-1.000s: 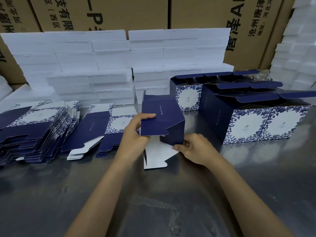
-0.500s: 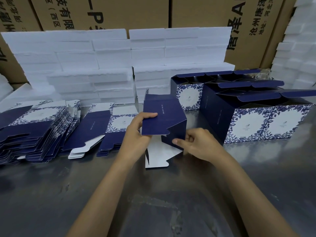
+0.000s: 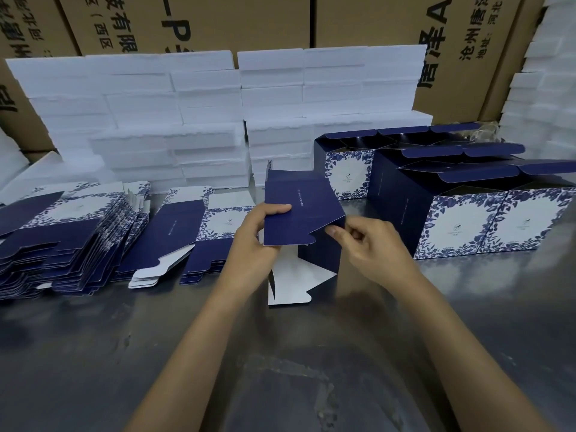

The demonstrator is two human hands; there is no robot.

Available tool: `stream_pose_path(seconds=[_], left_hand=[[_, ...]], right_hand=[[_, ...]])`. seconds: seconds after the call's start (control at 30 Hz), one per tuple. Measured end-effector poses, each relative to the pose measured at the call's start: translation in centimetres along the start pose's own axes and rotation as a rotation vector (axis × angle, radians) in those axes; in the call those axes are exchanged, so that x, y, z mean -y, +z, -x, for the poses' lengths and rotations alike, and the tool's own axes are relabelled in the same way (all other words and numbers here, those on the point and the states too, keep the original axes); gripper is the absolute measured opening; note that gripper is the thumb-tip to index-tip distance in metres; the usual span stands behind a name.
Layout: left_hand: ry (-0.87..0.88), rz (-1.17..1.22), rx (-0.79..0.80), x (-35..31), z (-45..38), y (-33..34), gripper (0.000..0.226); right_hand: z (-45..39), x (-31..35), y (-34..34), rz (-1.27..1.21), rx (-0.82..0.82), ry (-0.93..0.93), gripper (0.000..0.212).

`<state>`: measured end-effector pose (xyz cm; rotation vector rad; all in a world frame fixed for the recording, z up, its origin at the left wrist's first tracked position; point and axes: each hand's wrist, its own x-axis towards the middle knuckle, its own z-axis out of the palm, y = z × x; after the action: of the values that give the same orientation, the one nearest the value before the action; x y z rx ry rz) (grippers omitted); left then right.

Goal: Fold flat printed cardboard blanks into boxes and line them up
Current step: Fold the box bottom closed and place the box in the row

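Head view: a half-folded blank (image 3: pixel 304 213) stands on the metal table (image 3: pixel 93 353), between both hands. The left hand (image 3: pixel 254 244) grasps its navy top panel, thumb on the upper face and fingers curled beneath the panel's left edge. The right hand (image 3: pixel 371 247) has its fingers curled, the thumb tip touching the panel's right corner; whether it pinches the card I cannot tell. A white flap (image 3: pixel 291 286) lies open on the table below. Flat blanks (image 3: pixel 62 241) are stacked at left; folded boxes (image 3: pixel 467 219) stand in rows at right.
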<state>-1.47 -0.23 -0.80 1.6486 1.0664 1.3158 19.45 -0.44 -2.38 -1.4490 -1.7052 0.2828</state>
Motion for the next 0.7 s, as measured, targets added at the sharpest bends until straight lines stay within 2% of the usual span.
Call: stream_pose_path(seconds=[0.1, 0.23, 0.3, 0.43, 0.5, 0.57, 0.63, 0.7], left_hand=[[-0.006, 0.01, -0.014, -0.1, 0.0, -0.1, 0.042], [-0.014, 0.023, 0.02, -0.3, 0.0, -0.1, 0.045], [-0.012, 0.014, 0.069, -0.3, 0.1, 0.1, 0.046], [-0.012, -0.061, 0.208, -0.1, 0.1, -0.8, 0.068], [-0.032, -0.096, 0.324, 0.0, 0.0, -1.5, 0.085], [-0.033, -0.131, 0.384, 0.0, 0.1, -1.7, 0.092], [-0.006, -0.124, 0.325, -0.1, 0.3, -1.3, 0.08], [0.026, -0.128, 0.185, -0.2, 0.3, -0.6, 0.059]], right_hand=[[0.1, 0.5, -0.3, 0.0, -0.022, 0.017, 0.044], [0.0, 2.1, -1.1, -0.34, -0.157, 0.024, 0.011], [0.3, 2.7, -1.0, -0.419, -0.106, 0.015, 0.023], [0.8, 2.6, -0.4, -0.305, 0.081, 0.021, 0.043], [0.7, 2.5, -0.3, -0.305, 0.102, 0.017, 0.045], [0.5, 2.3, -0.3, -0.303, 0.082, 0.0, 0.045], [0.5, 2.3, -0.1, -0.295, 0.05, -0.013, 0.043], [0.3, 2.1, 0.3, -0.284, 0.006, -0.026, 0.041]])
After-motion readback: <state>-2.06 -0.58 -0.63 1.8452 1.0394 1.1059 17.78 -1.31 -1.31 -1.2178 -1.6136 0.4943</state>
